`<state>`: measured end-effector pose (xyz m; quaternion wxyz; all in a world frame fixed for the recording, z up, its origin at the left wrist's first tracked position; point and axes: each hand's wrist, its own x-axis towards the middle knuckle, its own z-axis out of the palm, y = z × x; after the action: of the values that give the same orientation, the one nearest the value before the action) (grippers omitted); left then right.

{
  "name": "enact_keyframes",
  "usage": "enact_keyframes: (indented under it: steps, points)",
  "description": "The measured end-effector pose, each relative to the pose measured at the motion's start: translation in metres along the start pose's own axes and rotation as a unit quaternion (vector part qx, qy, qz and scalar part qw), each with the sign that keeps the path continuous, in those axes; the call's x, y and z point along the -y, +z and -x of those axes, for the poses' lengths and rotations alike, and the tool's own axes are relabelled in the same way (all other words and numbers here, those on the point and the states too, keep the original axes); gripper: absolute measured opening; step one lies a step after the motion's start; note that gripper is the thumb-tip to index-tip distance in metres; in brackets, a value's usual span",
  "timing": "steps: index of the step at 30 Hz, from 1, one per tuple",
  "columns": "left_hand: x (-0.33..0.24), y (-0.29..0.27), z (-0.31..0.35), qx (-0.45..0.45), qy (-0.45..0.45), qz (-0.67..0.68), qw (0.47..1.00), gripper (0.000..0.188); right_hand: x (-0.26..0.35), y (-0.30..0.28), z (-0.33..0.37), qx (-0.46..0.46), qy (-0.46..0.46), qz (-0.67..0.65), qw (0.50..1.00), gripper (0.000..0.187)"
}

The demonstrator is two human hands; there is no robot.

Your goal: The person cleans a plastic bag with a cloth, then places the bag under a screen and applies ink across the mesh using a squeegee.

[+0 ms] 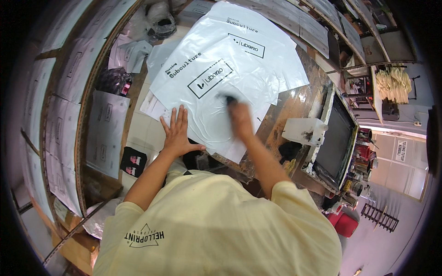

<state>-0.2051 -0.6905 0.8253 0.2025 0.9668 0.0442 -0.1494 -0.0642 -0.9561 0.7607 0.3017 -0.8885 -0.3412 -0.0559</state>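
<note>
White glossy plastic bags (202,115) with black print lie overlapping on the wooden table (301,103). My left hand (176,131) rests flat on the left edge of the nearest bag, fingers spread and thumb pointing right. Over the lower right part of that same bag is my right hand (240,120), smeared by motion. Its fingers are closed round a small black object (229,99), too blurred to name. Curved creases run across the plastic between the two hands.
Right of the bags stand a whitish plastic container (304,131) and a dark framed screen (338,138). Several cans (353,186) line the far side of the screen. Racks holding white printed sheets (62,124) rise on the left. A black printed cloth (133,161) lies beside my left forearm.
</note>
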Motion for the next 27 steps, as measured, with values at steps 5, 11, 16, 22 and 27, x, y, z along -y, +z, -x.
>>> enact_keyframes:
  steps: [5, 11, 16, 22, 27]
  points:
    - [-0.003, -0.006, -0.003, 0.017, 0.006, -0.015, 1.000, 0.166, -0.085, -0.051, -0.078, -0.183, 0.095, 0.148, 0.967, 0.036]
    - [0.001, 0.002, -0.002, 0.004, 0.000, -0.015, 1.000, 0.165, 0.052, 0.031, -0.011, -0.017, -0.014, 0.043, 0.999, 0.035]
    - [0.002, -0.002, -0.001, 0.001, 0.011, -0.005, 1.000, 0.163, 0.084, 0.049, 0.011, 0.060, -0.079, -0.045, 0.994, 0.034]
    - [0.002, -0.002, -0.002, 0.010, 0.009, -0.004, 1.000, 0.164, -0.054, -0.033, -0.117, -0.115, 0.096, 0.129, 0.980, 0.039]
    - [0.003, -0.003, -0.002, 0.015, 0.006, -0.003, 1.000, 0.164, 0.010, 0.010, -0.078, -0.026, 0.094, 0.065, 0.993, 0.030]
